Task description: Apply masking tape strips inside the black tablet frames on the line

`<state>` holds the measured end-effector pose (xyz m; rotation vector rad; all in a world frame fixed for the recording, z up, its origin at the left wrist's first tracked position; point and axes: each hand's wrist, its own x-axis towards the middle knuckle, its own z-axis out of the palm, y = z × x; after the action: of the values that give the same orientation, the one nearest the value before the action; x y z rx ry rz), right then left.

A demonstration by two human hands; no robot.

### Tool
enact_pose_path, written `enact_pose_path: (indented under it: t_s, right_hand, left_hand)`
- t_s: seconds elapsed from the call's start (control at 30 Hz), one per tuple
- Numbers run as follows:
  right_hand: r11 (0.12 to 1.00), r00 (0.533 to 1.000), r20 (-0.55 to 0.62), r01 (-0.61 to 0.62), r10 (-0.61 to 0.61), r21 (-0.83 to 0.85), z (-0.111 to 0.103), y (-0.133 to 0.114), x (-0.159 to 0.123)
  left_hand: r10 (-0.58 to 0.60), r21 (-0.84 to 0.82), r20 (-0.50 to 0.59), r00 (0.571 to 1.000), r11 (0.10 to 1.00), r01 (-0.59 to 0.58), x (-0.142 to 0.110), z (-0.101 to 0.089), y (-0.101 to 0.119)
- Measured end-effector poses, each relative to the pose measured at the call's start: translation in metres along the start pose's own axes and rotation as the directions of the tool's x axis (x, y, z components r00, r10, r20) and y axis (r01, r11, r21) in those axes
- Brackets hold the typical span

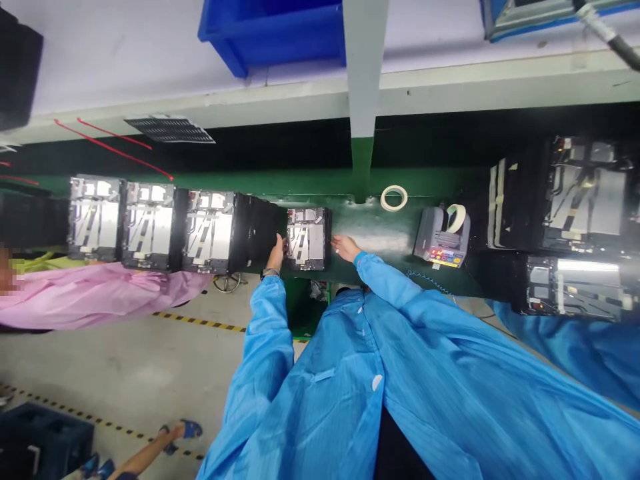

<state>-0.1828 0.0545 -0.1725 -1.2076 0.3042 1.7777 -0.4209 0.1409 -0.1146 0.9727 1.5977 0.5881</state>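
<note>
An opened flat electronic unit (309, 241), with silver plates and dark tapes in a black frame, lies on the green bench in front of me. At its left side is my left hand (276, 257), thumb raised and apart; its other fingers are partly hidden. My right hand (346, 248) reaches in from the right, its fingers stretched out to the unit's edge. Neither hand is visibly wrapped around the unit. Just left of it stands a dark stack topped by a similar unit (209, 230).
A tape roll (394, 198) and a grey tape dispenser (440, 237) sit to the right. Stacks of units (585, 200) stand at far right, more (96, 217) at left. A green post (363, 163) rises behind. A pink-sleeved person (110, 293) is at left; blue fabric (565, 347) shows at right.
</note>
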Motion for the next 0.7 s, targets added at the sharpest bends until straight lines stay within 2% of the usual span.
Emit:
enact_pose_path:
  t_s: [0.07,0.1,0.13,0.2,0.27,0.33,0.4,0.5,0.57,0.63,0.67,0.7]
  right_hand:
    - [1.000,0.999,-0.032,0.012,-0.011,0.008,-0.012,-0.001,-0.009]
    - [1.000,1.000,-0.028,0.009,-0.008,0.023,-0.019,-0.001,-0.017]
    - [0.999,1.000,-0.007,0.001,-0.001,0.048,-0.026,0.001,-0.027]
    - [0.993,0.996,0.082,-0.029,0.020,0.113,-0.034,0.006,-0.051]
    - [0.985,0.980,0.194,-0.079,0.049,0.152,-0.034,0.013,-0.075]
    - [0.982,0.958,0.274,-0.125,0.083,0.141,-0.030,0.021,-0.095]
    - [0.980,0.935,0.333,-0.166,0.122,0.107,-0.024,0.029,-0.108]
    - [0.980,0.916,0.362,-0.197,0.172,0.035,-0.019,0.042,-0.115]
    - [0.977,0.918,0.337,-0.212,0.210,-0.030,-0.020,0.055,-0.113]
    - [0.967,0.926,0.284,-0.224,0.249,-0.118,-0.024,0.069,-0.108]
    - [0.962,0.933,0.254,-0.216,0.254,-0.168,-0.028,0.075,-0.106]
    - [0.957,0.943,0.229,-0.194,0.243,-0.217,-0.032,0.080,-0.104]
  left_hand:
    - [0.190,0.154,-0.106,0.976,0.973,-0.173,-0.027,-0.004,-0.008]
    - [0.296,0.230,-0.125,0.947,0.937,-0.262,-0.046,-0.001,-0.015]
    - [0.372,0.275,-0.100,0.923,0.902,-0.334,-0.066,0.006,-0.024]
    - [0.390,0.262,0.123,0.913,0.874,-0.409,-0.108,0.030,-0.041]
    - [0.359,0.173,0.267,0.894,0.895,-0.411,-0.142,0.059,-0.052]
    - [0.368,0.105,0.308,0.877,0.903,-0.416,-0.161,0.082,-0.056]
    - [0.368,0.064,0.296,0.881,0.913,-0.403,-0.170,0.090,-0.056]
    - [0.298,0.050,0.288,0.910,0.944,-0.325,-0.176,0.082,-0.067]
    - [0.204,0.105,0.269,0.941,0.965,-0.239,-0.182,0.068,-0.086]
    - [0.054,0.226,0.184,0.982,0.969,-0.095,-0.188,0.048,-0.113]
    - [-0.037,0.290,0.098,0.995,0.957,0.007,-0.190,0.035,-0.126]
    - [-0.092,0.330,0.071,0.993,0.942,0.064,-0.191,0.020,-0.137]
